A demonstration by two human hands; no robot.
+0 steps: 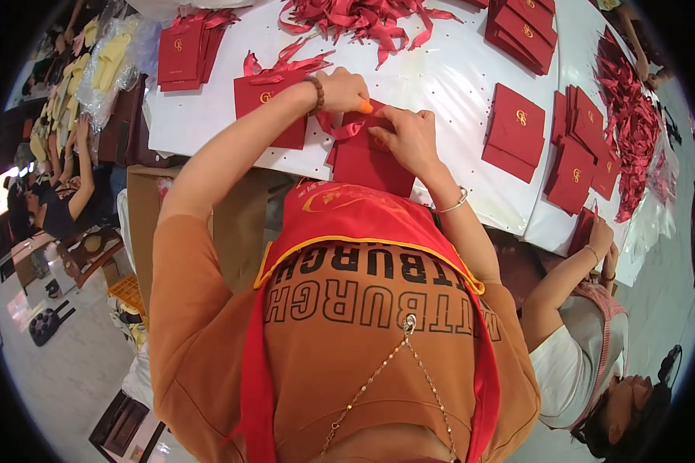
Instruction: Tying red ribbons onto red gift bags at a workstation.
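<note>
Both my hands work at the top edge of a small red paper bag (374,166) lying flat near the table's front edge, on other red bags. My left hand (340,89), with an orange cover on one finger, is closed at the bag's top; what its fingertips pinch is hidden. A loop of red ribbon (340,127) hangs just below it. My right hand (411,139) has its thumb and forefinger closed on the bag's top edge. Left of these lies a red bag with a gold emblem (269,100), partly behind my left forearm, with ribbon ends at its top.
A heap of red ribbons (355,19) lies at the back of the white table (440,73). Stacked red bags (515,127) lie to the right, others (181,58) at the far left. A co-worker's hand (594,235) holds a red bag near the right edge. An open cardboard box (235,224) stands below the table.
</note>
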